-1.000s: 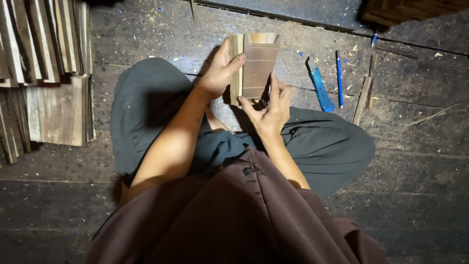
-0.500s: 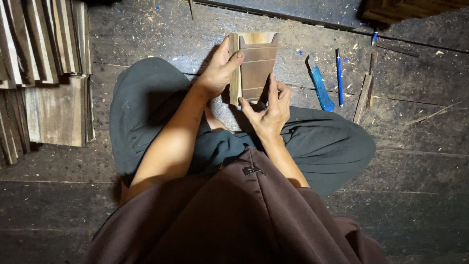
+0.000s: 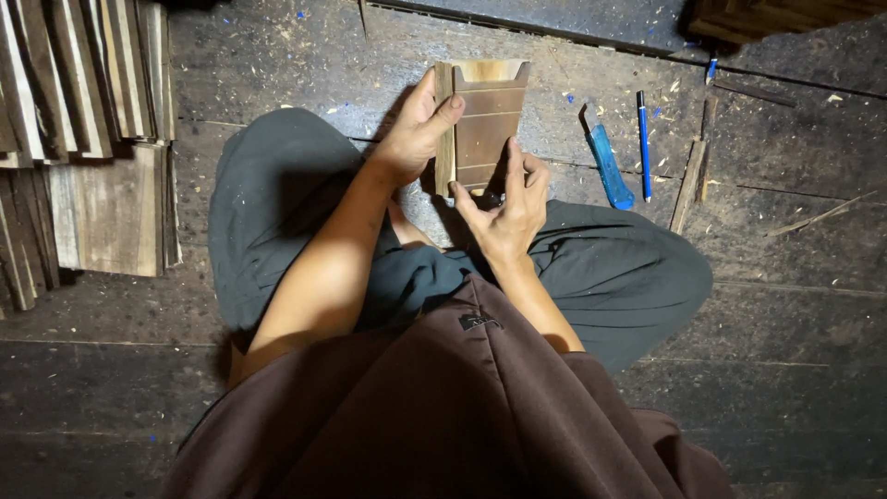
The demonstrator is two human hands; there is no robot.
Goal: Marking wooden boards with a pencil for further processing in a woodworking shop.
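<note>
We hold the small wooden box (image 3: 485, 120) above our lap, left hand (image 3: 418, 134) gripping its left edge and right hand (image 3: 506, 205) cupped under its base, judging it light, stiff, thin-walled and best taken by the side edges.

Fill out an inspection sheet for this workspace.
Surface: dark plank floor, strewn with chips.
Job's things: wood piece, scored with lines, held upright above the lap.
Clutter: blue knife, blue pen, stick to the right; slat stack to the left.
Grippers: left hand grips the piece's left edge; right hand holds its lower end.
Cables: nothing seen.
Surroundings: wooden object at top right.
</note>
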